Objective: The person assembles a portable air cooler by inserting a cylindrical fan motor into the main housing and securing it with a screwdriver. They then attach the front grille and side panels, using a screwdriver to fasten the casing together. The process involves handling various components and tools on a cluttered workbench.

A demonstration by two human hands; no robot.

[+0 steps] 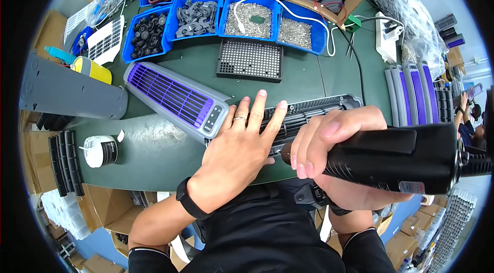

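From my head, the fisheye looks down — left hand [239, 152] and right hand [318, 145] close below, green table [303, 78] beyond.

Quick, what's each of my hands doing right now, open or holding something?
Left hand: open, fingers spread over the dark slatted housing.
Right hand: closed, holding the black corded power tool.

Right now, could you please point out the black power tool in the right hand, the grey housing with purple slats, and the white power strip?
Black power tool [393, 164], head view: on its thick body.
Grey housing [172, 95], head view: on its purple slats.
White power strip [386, 50], head view: on its casing.
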